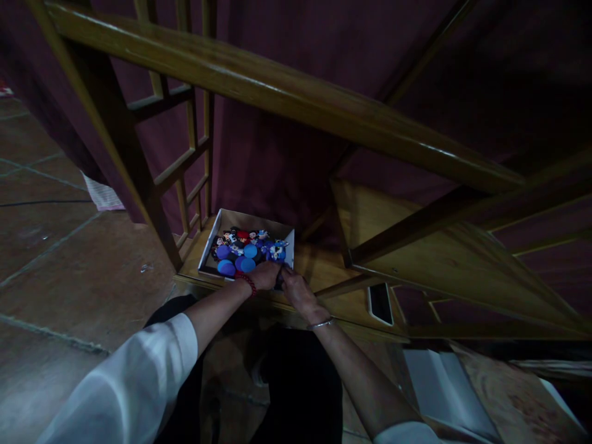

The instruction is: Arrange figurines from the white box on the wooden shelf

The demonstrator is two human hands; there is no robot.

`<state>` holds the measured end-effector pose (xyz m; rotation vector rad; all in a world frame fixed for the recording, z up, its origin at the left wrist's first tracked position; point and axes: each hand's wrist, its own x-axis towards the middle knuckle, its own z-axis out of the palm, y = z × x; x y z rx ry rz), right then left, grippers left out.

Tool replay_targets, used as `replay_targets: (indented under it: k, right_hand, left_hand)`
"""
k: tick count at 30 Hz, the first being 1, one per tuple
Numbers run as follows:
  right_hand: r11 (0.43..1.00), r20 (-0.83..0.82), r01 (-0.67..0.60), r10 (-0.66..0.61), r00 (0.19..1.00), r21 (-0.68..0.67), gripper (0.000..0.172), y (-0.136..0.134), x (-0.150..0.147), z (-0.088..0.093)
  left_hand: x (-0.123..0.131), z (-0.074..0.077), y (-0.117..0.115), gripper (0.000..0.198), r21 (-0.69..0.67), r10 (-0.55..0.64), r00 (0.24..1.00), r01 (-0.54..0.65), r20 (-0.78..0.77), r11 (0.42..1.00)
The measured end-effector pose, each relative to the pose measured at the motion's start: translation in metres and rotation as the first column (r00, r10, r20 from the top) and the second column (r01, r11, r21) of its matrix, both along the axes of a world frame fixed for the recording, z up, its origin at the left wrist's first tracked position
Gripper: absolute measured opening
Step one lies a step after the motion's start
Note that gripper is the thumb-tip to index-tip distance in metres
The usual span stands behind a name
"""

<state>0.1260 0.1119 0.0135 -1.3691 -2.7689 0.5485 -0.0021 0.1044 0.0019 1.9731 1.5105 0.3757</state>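
A shallow white cardboard box (213, 242) sits on the wooden shelf and holds several small figurines (243, 236) in red, black, white and blue. Several round blue and purple pieces (226, 267) lie at its near side. At the box's front right corner, my left hand (267, 275) is closed, a red bead bracelet on its wrist. Close beside it on the right is my right hand (298, 292), also closed, with a silver bangle. Between the fingers of both hands shows a small dark thing (279, 279), too dim to name.
A wooden rail (277, 86) crosses above the hands, and lattice bars (185, 163) stand at left. A phone (380, 303) with a dark screen lies on the shelf (330, 265) at right. Purple curtain (272, 160) hangs behind. Below right is a pale folded sheet (446, 388).
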Motion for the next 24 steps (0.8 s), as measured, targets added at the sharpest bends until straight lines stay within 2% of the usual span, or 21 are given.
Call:
replay_targets:
  k: [3,8,12,16,19,21,24]
  right_hand:
    - [1.0,-0.018,0.001,-0.001,1.0,-0.004,0.036,0.0009,0.0006,-0.0006]
    - [0.999,-0.083,0.035,-0.035,0.996,-0.003,0.038,0.0017,0.002,-0.0027]
    - [0.992,-0.2,0.123,-0.116,0.973,0.024,0.033,0.0034,0.0049,-0.0058]
    - [0.975,-0.313,0.221,-0.217,0.925,-0.024,0.026,0.0049,0.0051,-0.0041]
    - [0.959,-0.37,0.27,-0.282,0.885,-0.086,0.025,0.0055,0.0027,-0.0005]
    - [0.948,-0.391,0.297,-0.318,0.864,-0.115,0.024,0.0062,0.0006,0.001]
    - [0.933,-0.417,0.338,-0.358,0.835,-0.125,0.023,0.0077,-0.0024,0.0005]
  left_hand:
    - [0.0002,0.0044,-0.0013,0.025,-0.056,0.026,0.999,-0.027,-0.029,0.998]
    - [0.0017,0.0033,-0.0028,0.028,-0.073,0.099,0.995,-0.098,0.011,0.992]
    - [0.0017,-0.0007,-0.0012,0.027,-0.095,0.205,0.977,-0.199,0.053,0.975]
    - [-0.0009,-0.0036,-0.0004,0.029,-0.137,0.32,0.935,-0.301,0.151,0.944]
    - [-0.0028,-0.003,-0.0025,0.031,-0.257,0.416,0.83,-0.338,0.372,0.905]
    - [-0.0039,-0.0007,-0.0048,0.033,-0.35,0.47,0.716,-0.324,0.517,0.879]
    - [-0.0067,0.0056,-0.0082,0.034,-0.479,0.543,0.547,-0.272,0.637,0.835]
